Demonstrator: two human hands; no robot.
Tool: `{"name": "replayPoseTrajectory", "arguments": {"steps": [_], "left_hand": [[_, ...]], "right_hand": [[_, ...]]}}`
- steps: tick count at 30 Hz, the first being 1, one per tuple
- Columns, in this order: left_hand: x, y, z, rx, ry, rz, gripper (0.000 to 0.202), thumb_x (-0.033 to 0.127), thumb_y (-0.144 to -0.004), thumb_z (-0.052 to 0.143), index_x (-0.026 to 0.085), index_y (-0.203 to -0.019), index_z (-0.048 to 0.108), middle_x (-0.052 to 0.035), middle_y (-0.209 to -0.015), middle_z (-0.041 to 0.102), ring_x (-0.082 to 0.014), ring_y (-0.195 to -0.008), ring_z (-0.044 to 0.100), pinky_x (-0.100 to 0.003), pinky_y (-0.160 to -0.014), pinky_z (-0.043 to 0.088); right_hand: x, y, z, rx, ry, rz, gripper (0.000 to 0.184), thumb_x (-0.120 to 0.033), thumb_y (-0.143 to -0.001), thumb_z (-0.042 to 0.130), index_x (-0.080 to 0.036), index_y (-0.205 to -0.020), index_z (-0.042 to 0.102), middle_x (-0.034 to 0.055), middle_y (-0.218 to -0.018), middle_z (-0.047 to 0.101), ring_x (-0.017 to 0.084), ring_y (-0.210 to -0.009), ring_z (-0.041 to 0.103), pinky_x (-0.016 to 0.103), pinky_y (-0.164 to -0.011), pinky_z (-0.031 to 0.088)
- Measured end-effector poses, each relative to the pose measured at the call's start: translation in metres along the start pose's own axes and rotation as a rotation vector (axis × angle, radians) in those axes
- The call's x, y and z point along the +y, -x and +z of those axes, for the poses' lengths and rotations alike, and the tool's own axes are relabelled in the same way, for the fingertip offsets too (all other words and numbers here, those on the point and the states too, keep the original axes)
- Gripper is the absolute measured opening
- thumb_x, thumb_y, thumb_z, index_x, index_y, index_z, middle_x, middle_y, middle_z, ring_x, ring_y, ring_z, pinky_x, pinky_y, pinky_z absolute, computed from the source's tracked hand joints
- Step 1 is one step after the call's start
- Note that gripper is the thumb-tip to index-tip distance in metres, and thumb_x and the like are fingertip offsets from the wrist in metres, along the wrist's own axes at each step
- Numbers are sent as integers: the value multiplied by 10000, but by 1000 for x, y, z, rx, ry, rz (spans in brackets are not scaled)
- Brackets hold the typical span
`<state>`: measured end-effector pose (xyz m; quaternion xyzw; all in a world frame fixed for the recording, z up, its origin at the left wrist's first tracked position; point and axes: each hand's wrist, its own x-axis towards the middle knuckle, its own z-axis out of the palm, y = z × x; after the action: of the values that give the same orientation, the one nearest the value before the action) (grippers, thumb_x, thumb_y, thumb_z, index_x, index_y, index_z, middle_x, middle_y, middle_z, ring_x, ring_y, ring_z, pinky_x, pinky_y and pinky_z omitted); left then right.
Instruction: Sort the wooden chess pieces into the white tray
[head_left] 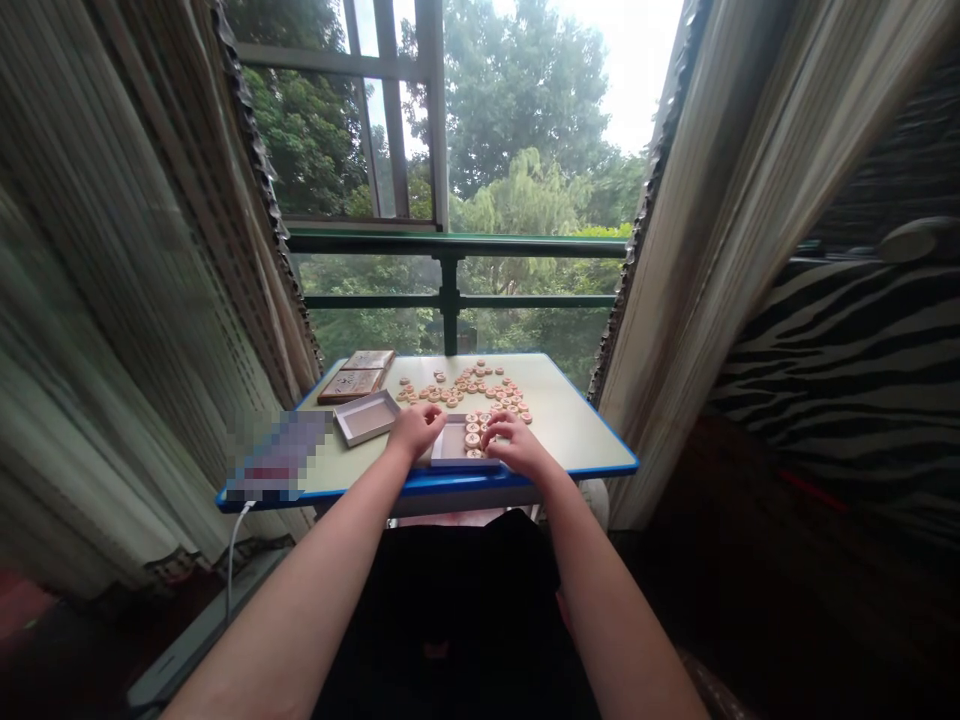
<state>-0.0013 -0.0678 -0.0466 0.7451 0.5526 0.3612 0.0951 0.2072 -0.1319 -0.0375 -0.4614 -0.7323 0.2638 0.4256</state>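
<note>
An open shallow box (pixel 448 443) sits at the table's front edge, with round wooden Chinese chess pieces (pixel 472 440) lined up in rows in its right part. My right hand (pixel 517 446) is over the box's right side. Its bent fingers are apart and reach onto the pieces there, hiding some of them. At the box's left edge is my left hand (pixel 417 430), fingers curled together; whatever they may hold is hidden. Beyond both hands, many loose chess pieces (pixel 459 390) lie scattered, some overlapping.
Left of my left hand lies a shallow box lid or tray (pixel 367 416). A brown folded case (pixel 356 377) rests at the table's back left. A blurred flat device (pixel 277 455) with a white cable (pixel 231 550) occupies the left corner. Curtains flank the blue-edged table (pixel 574 430).
</note>
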Motion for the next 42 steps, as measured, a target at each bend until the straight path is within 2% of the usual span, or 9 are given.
{"name": "replayPoseTrajectory", "arguments": {"steps": [7, 16, 23, 26, 29, 30, 34, 38, 42], "left_hand": [[0, 0, 1, 19, -80, 24, 268, 331, -772, 473, 205, -795, 708, -44, -855, 721, -212, -838, 638, -295, -774, 473], [3, 2, -4, 86, -47, -17, 286, 254, -800, 436, 191, -873, 705, -61, -929, 714, -220, -889, 635, -306, -813, 488], [-4, -4, 2, 167, 69, 79, 341, 237, -846, 368, 150, -975, 672, -91, -1055, 678, -218, -1054, 587, -365, -963, 446], [-7, -9, 7, 188, 99, 143, 362, 234, -866, 346, 137, -1047, 643, -100, -1164, 632, -211, -1173, 515, -391, -1047, 377], [-9, -12, 9, 186, 105, 171, 380, 238, -888, 325, 138, -1131, 599, -99, -1268, 565, -210, -1279, 408, -419, -1092, 313], [-9, -13, 9, 194, 109, 170, 387, 239, -895, 318, 138, -1160, 581, -100, -1303, 537, -209, -1307, 369, -425, -1100, 297], [-12, -11, 8, 267, 124, 132, 410, 258, -916, 303, 141, -1245, 517, -113, -1409, 415, -211, -1375, 230, -441, -1122, 237], [-12, -6, 7, 257, 99, 108, 422, 293, -926, 307, 183, -1300, 467, -93, -1460, 337, -214, -1399, 141, -455, -1133, 188], [-4, -9, 7, 195, 44, 104, 457, 293, -917, 324, 142, -1335, 429, -119, -1476, 294, -239, -1403, 101, -470, -1134, 164]], "right_hand": [[1, 0, -4, 139, -268, 86, 145, -198, -625, 552, -204, -586, 691, 36, -879, 567, 191, -950, 522, 311, -887, 385], [-5, -3, -4, 203, -300, 158, 141, -253, -625, 551, -202, -662, 677, 27, -822, 632, 192, -891, 542, 315, -849, 386], [4, -7, -3, 260, -298, 214, 185, -268, -657, 541, -192, -761, 674, 33, -876, 643, 177, -841, 563, 306, -788, 420], [12, -32, -10, 197, -229, 199, 218, -253, -684, 523, -183, -821, 677, 33, -851, 658, 163, -774, 575, 301, -742, 444], [23, -80, -20, 67, 117, 147, 275, -177, -719, 478, -185, -887, 696, 37, -871, 663, 153, -744, 583, 293, -718, 463], [27, -97, -22, 44, 277, 109, 305, -140, -726, 457, -193, -902, 700, 38, -899, 667, 155, -778, 588, 292, -750, 464], [51, -153, -22, 54, 436, 85, 357, -66, -750, 436, -178, -956, 706, 81, -1076, 647, 203, -1028, 541, 332, -966, 364], [75, -166, -13, 13, 497, 61, 317, -165, -831, 454, -186, -1062, 670, 84, -1222, 589, 232, -1163, 458, 363, -1030, 290], [87, -160, -10, -100, 521, 37, 254, -248, -850, 482, -198, -982, 694, 84, -1138, 642, 230, -1096, 517, 337, -981, 333]]}}
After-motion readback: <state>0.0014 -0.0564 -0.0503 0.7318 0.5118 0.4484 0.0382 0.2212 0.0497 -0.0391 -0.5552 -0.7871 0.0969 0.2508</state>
